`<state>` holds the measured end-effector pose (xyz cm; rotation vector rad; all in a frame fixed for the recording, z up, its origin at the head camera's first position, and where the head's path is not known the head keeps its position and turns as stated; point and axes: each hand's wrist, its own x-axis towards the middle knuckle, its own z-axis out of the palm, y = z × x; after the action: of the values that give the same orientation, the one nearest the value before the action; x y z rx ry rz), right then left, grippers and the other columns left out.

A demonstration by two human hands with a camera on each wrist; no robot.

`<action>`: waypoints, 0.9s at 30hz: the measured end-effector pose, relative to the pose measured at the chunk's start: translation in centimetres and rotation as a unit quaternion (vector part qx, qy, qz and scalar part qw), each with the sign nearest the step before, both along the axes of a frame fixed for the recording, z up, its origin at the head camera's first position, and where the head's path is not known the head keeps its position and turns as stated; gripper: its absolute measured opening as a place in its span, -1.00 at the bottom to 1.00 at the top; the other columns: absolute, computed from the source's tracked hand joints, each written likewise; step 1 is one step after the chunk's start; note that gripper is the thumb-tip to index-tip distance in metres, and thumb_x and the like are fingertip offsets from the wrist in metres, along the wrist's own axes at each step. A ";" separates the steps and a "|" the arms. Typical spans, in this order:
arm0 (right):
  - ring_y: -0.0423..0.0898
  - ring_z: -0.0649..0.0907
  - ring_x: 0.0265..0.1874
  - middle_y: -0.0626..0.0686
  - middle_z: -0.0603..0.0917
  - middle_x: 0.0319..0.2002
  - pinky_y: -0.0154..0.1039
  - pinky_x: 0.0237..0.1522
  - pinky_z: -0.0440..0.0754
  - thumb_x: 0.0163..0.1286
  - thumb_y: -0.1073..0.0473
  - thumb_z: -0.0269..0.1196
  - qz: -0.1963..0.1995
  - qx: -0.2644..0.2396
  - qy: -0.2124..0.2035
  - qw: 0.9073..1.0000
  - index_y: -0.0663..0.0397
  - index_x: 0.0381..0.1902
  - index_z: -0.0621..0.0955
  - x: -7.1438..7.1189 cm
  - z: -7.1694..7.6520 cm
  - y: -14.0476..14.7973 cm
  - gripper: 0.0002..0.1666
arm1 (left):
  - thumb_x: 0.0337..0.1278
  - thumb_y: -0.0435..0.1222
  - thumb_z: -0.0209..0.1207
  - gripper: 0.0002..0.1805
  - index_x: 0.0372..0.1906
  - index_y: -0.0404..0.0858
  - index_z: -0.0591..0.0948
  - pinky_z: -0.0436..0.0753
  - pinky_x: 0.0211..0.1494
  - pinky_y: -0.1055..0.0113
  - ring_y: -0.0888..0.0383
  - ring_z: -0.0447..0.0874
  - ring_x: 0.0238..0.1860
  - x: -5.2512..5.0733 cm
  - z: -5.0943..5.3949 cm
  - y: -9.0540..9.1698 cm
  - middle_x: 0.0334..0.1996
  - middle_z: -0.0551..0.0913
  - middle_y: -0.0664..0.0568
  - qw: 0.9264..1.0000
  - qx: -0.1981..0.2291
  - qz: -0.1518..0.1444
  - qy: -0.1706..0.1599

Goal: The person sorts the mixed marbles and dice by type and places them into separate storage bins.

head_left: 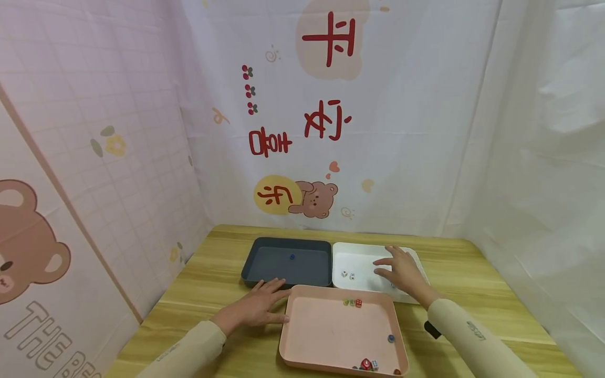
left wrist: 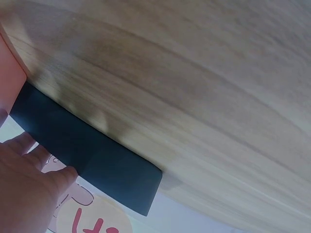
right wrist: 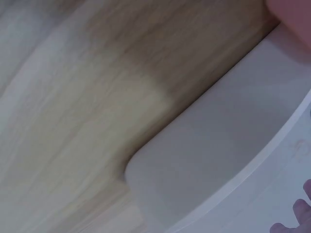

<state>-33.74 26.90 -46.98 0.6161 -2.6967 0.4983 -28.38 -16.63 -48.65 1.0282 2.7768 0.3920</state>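
My left hand (head_left: 255, 307) is at the left side of the pink tray (head_left: 331, 328), fingers spread, with fingertips by its rim and the front wall of the dark grey tray (head_left: 269, 268). My right hand (head_left: 402, 270) hovers over the right part of the white tray (head_left: 364, 249); its fingers are spread and nothing shows between them. White dice (head_left: 344, 274) lie left of that hand, and a small dark piece is partly hidden beneath it. In the right wrist view, only fingertips (right wrist: 301, 213) show above the white tray's rim.
Inside the pink tray are a red die (head_left: 358, 303), small yellow-green pieces (head_left: 346, 302), a blue piece (head_left: 390, 338), a larger red piece (head_left: 366, 364) and a white die (head_left: 375, 365). One blue piece (head_left: 292, 256) lies in the dark tray. A printed curtain (head_left: 378, 157) hangs behind the wooden table (head_left: 472, 294).
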 end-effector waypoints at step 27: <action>0.38 0.33 0.35 0.30 0.47 0.31 0.52 0.22 0.14 0.12 -0.04 0.46 0.119 0.116 0.004 0.986 -0.21 -0.22 0.83 3.0 -1.9 -4.1 -0.77 | 0.31 0.23 0.09 -0.17 0.52 -0.14 0.28 -0.01 0.44 -0.31 -0.22 0.00 0.52 0.2 0.2 0.1 0.52 0.11 -0.22 1.000 0.006 -0.007 0.005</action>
<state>-30.73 22.82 -48.85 1.0100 -2.7084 0.2380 -28.18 -16.54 -48.44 1.0533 2.7784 0.4026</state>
